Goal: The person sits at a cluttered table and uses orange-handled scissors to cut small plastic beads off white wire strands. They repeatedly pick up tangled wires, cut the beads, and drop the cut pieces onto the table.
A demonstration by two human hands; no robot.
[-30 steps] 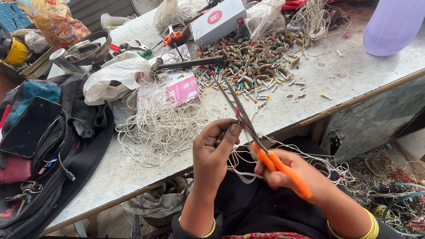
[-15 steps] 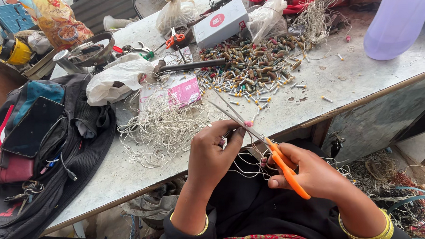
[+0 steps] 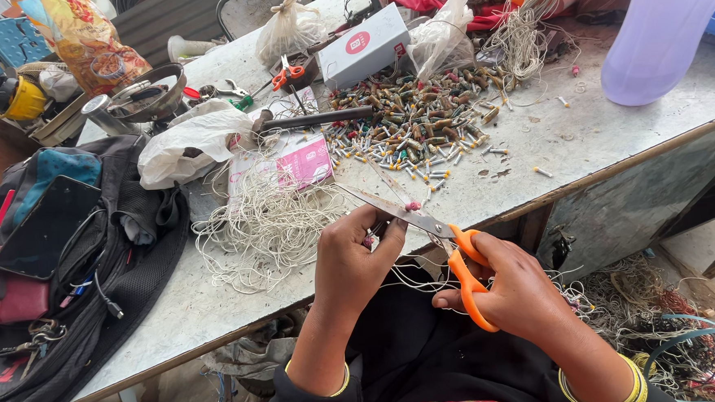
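Orange-handled scissors (image 3: 450, 249) sit at the near edge of the table (image 3: 583, 144), blades parted and pointing up-left over the tabletop. The right hand (image 3: 513, 287) has its fingers and thumb through the orange loops, closed firmly on the handles. Just left of the scissors, the left hand (image 3: 352, 262) is curled shut, pinching a small red-tipped piece (image 3: 412, 206) with thin whitish wire trailing down from it; that piece rests right against the blades. Loose strands of the wire hang below the scissors, over the person's dark lap.

Left of the scissors, a tangled heap of pale wire (image 3: 265, 226) spreads across the table, touching a pink packet (image 3: 305, 161). Beyond the scissors, further up the table, lies a big scatter of small coloured capped pieces (image 3: 418, 120), with a white box (image 3: 363, 46) behind them. Far right of the scissors stands a lilac plastic jug (image 3: 658, 30). Far left, a black bag (image 3: 67, 265) lies open with a dark phone (image 3: 45, 225) on it.
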